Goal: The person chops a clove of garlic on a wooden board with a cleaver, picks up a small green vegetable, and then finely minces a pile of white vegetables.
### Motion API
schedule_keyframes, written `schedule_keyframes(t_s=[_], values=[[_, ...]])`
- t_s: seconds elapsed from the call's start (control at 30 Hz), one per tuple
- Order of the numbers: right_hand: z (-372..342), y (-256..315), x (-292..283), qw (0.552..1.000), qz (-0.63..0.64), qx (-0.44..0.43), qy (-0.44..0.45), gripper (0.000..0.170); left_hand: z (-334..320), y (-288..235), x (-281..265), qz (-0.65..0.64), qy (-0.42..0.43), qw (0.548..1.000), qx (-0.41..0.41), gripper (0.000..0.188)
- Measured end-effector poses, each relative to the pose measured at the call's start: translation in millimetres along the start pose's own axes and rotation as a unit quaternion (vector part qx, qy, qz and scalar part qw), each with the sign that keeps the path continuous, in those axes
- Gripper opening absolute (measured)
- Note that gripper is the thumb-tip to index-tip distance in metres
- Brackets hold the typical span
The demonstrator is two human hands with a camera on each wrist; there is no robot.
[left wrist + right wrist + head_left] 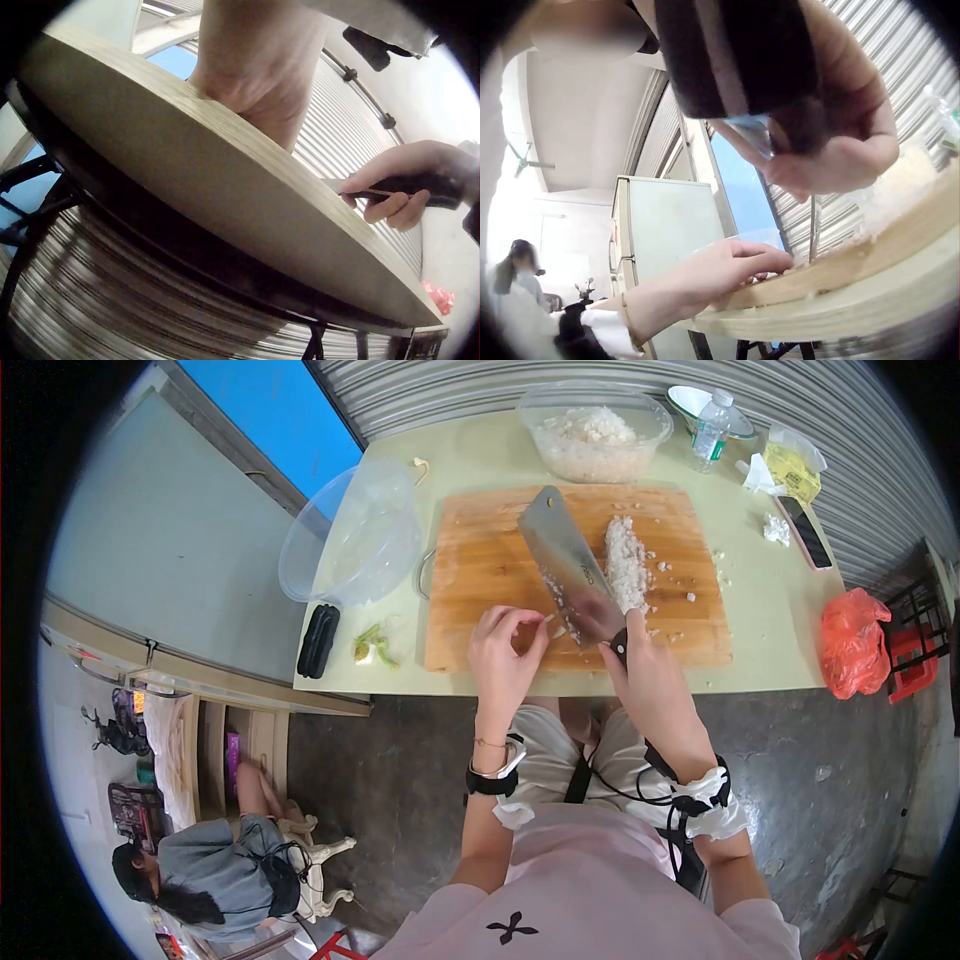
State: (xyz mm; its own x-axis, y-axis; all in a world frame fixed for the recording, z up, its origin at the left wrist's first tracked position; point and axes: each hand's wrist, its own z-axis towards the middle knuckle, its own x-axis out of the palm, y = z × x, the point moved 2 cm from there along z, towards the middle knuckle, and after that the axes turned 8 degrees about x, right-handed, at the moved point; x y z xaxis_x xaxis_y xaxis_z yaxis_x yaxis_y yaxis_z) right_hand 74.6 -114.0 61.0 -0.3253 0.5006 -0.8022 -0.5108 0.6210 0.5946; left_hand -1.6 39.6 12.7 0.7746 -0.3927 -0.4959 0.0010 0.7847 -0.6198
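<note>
My right hand (655,670) grips the black handle of a cleaver (572,560), its broad blade slanting up and left over the wooden cutting board (470,550). White bits cling to the blade near its edge. Left of the handle, my left hand (505,655) has thumb and forefinger pinched together around a small white sliver (549,618) at the board's near edge. A long heap of finely chopped white food (626,565) lies right of the blade, with crumbs scattered around it. In the right wrist view, the left hand (735,266) rests low beside the board.
Behind the board stands a clear tub (595,460) of chopped white food. A clear basin (365,540), a black case (318,642) and green trimmings (373,647) are at left. A bottle (711,432), phone (803,532) and red bag (853,645) are at right. A person (215,875) sits at lower left.
</note>
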Motion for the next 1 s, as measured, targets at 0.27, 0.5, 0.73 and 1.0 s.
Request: schedule_keyframes(t_s=[0.27,0.5,0.73,1.0], values=[[4.4,16.1,-3.7,0.998,-0.055,-0.004,0.014,0.026,0.2,0.8,1.1,0.007,0.002,1.0,-0.001,0.009],[-0.5,25.4,-1.8,0.995,-0.098,-0.017,0.007,0.027,-0.2,1.6,0.4,0.022,0.008,1.0,0.012,0.01],[-8.6,21.2,3.8,0.996,-0.083,-0.01,-0.006,0.028,-0.6,1.9,-0.2,0.009,-0.002,1.0,0.001,0.014],[-1.7,25.7,-1.9,0.991,-0.114,-0.065,0.012,0.027,-1.0,1.3,-0.2,0.032,0.007,0.999,0.019,0.011]])
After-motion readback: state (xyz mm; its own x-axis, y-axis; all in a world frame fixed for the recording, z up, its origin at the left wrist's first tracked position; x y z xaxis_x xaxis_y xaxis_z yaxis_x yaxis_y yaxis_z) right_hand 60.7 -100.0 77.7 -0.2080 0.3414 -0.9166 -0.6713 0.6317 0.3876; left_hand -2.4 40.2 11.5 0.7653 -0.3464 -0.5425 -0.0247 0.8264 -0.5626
